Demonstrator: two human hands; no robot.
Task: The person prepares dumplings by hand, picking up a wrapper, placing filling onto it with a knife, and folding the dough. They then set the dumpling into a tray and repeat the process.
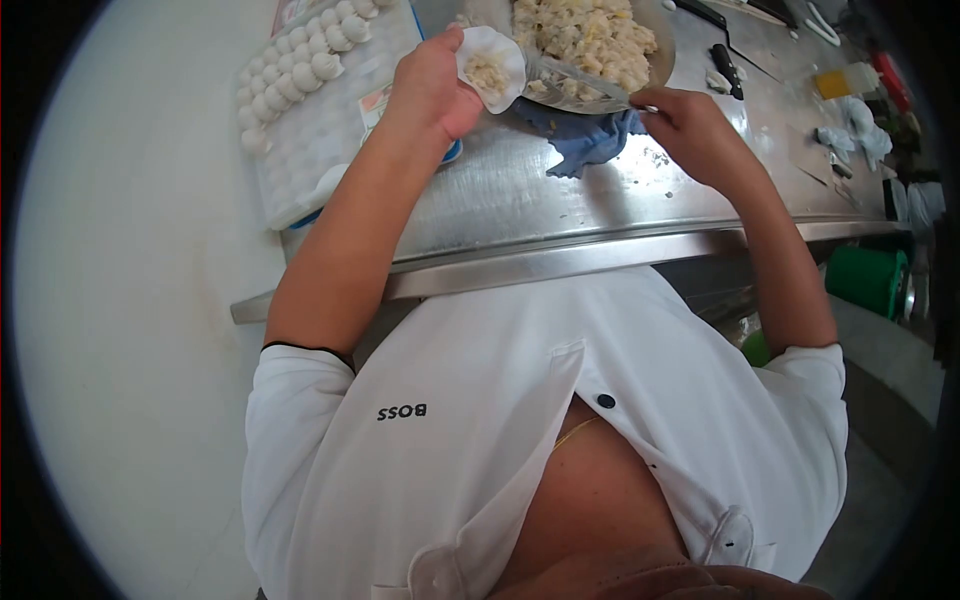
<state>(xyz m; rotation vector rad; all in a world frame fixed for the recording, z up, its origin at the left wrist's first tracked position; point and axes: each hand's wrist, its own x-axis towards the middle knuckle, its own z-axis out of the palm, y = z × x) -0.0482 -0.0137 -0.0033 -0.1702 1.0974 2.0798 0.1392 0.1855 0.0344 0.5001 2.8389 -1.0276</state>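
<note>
My left hand (432, 88) holds a round white dumpling wrapper (512, 58) with a lump of pale filling (486, 78) in its middle. To its right stands a metal bowl (660, 52) heaped with chunky pale filling (590, 40). My right hand (695, 132) grips the thin handle of a flat metal filling spatula (572, 86). The spatula's blade lies at the near edge of the bowl, pointing left toward the wrapper, with bits of filling on it. A crumpled blue cloth (590, 143) sits under the bowl's near side.
At left, a white tray (300, 180) carries rows of folded dumplings (290, 75). A black-handled knife (727, 72), a yellow-filled bottle (845, 80) and crumpled plastic (862, 125) lie at right on the steel table (490, 205). A green bucket (866, 280) stands below at right.
</note>
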